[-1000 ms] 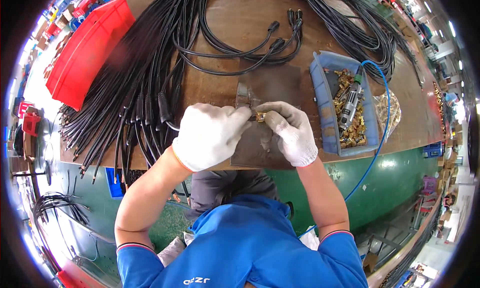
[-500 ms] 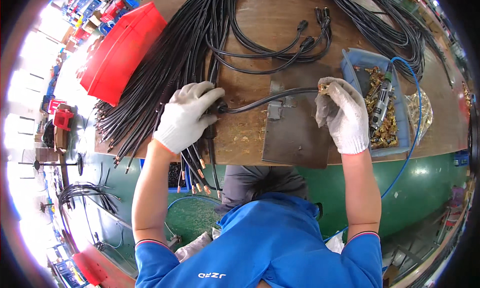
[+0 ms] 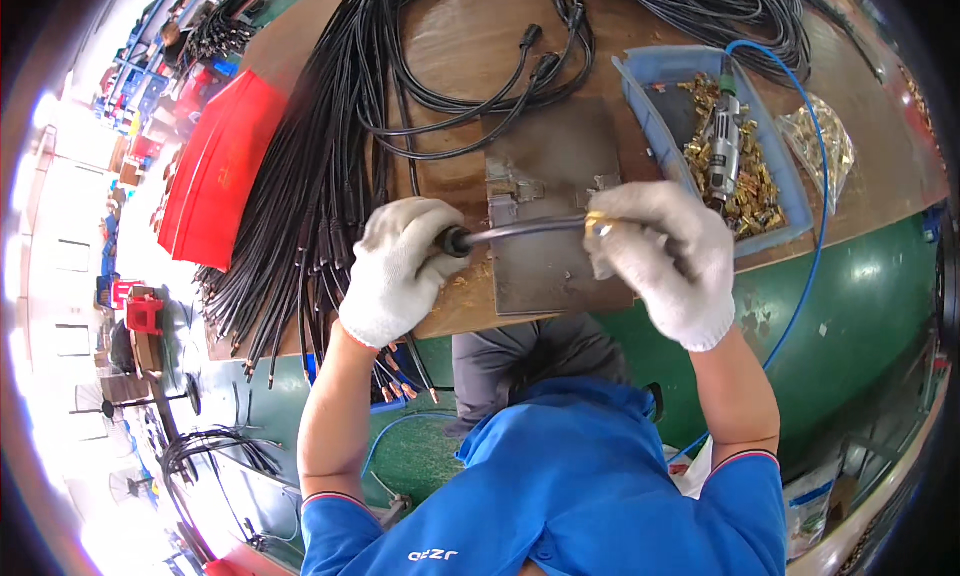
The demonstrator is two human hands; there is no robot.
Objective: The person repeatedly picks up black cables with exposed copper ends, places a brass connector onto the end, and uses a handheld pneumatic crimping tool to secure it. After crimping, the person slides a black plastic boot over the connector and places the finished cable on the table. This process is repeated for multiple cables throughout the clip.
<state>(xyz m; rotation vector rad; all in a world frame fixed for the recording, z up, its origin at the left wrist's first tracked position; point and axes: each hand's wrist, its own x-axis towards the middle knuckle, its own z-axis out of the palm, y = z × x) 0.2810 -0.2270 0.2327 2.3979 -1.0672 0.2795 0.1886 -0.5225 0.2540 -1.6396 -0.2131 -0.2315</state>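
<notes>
White work gloves cover both my hands. My left hand (image 3: 398, 271) is closed round a black cable at its thick black collar (image 3: 456, 241). A length of black cable (image 3: 530, 229) runs almost straight from that collar across to my right hand (image 3: 672, 261). There, my fingertips pinch a small brass fitting (image 3: 597, 223) at the cable's end; whether the fitting is fully seated on it is blurred. Both hands are above the front part of the bench, over or beside a dark metal plate (image 3: 545, 271) that lies flat.
A blue bin (image 3: 650, 121) of brass fittings (image 3: 757, 191) stands right, with a grey air tool (image 3: 725, 141) on top and its blue hose (image 3: 822, 166) trailing off the bench. Black cables (image 3: 310, 176) cover the left side beside a red bin (image 3: 215, 176). A clear bag (image 3: 822, 141) lies far right.
My hands have come nearer the bench's front edge, and the cable between them is straighter. The right hand has turned the brass fitting toward the left. The whole view has shifted.
</notes>
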